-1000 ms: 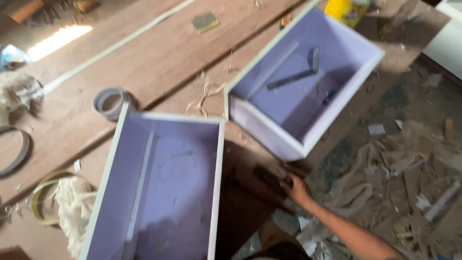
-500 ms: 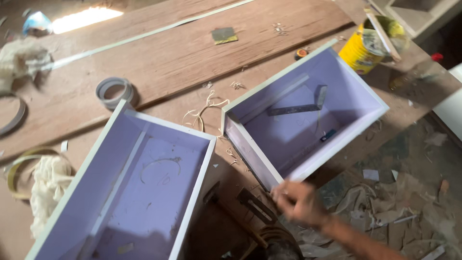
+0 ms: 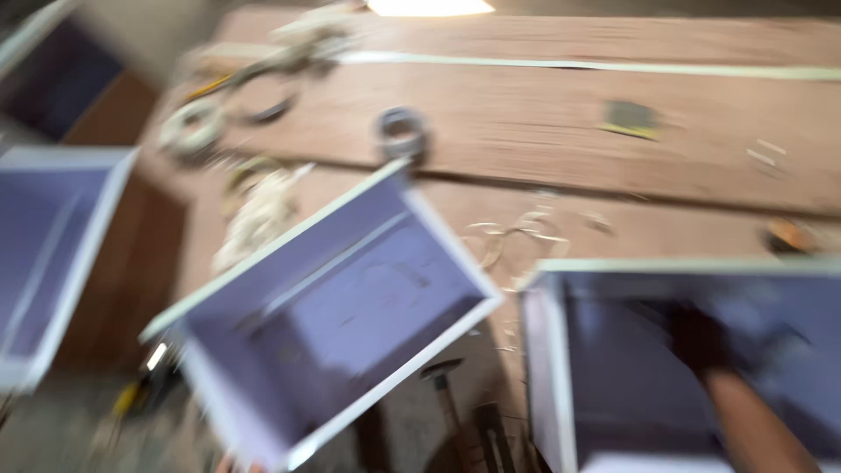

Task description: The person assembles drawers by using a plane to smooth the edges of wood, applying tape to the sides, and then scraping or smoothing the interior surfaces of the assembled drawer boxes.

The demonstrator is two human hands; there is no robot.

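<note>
The picture is heavily motion-blurred. My right hand [image 3: 701, 337] reaches down inside the open white-rimmed box with a lilac lining [image 3: 545, 350] at the lower right; my forearm rises from the bottom edge. The hand is a dark smear, so I cannot tell whether it holds anything. A second lilac-lined box [image 3: 289, 235] lies at an angle in the middle, its open side facing me. My left hand does not show.
A third lilac-lined box [image 3: 83, 223] sits at the left edge. Wide wooden planks [image 3: 569, 153] carry a grey tape roll [image 3: 403, 131], a small green-grey pad [image 3: 629, 116], pale rope or rags [image 3: 258, 215] and wood shavings [image 3: 517, 232]. A hammer [image 3: 442, 377] lies between the boxes.
The view has swung left and gone blurry. My right hand has gone from outside the right box's front edge to inside it. A third box has come into sight at the left.
</note>
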